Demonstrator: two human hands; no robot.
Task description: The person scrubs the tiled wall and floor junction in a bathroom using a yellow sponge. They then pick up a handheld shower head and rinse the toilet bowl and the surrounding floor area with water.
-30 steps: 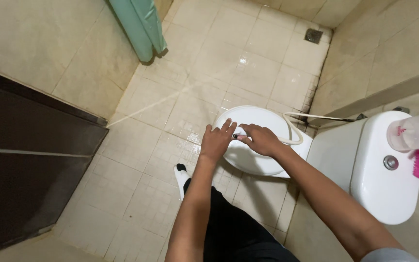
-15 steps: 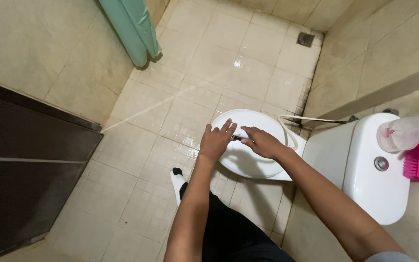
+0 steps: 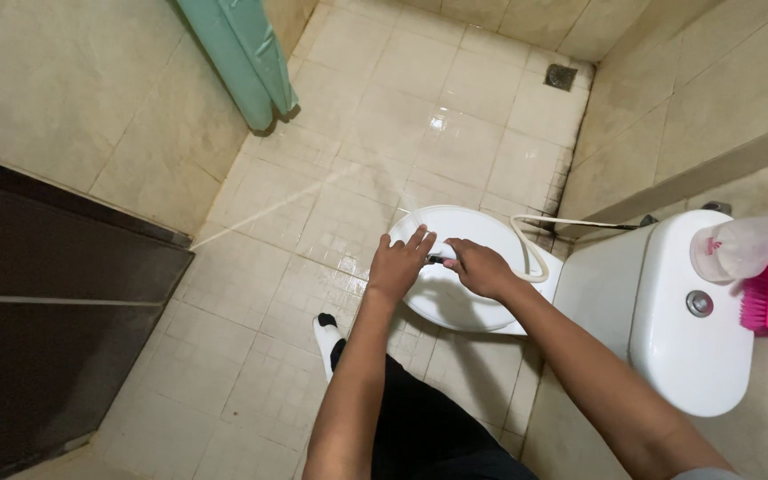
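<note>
- The right hand [image 3: 482, 269] was curled around a small dark spray nozzle [image 3: 438, 260], fingers pressed together on it; its white hose [image 3: 533, 252] looped away behind the knuckles.
- The left hand [image 3: 397, 264] had its fingers spread, fingertips [image 3: 421, 238] at the nozzle's tip; whether they touched it could not be told.
- Both hands hovered over the closed white toilet lid [image 3: 455, 302].
- A thin water jet [image 3: 313, 191] ran from beyond the left fingertips across the tiled floor [image 3: 455, 98].

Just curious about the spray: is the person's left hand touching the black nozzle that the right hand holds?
Cannot tell. In the head view the left hand fingertips reach the nozzle gripped by the right hand, but no plain contact or gap shows.
</note>
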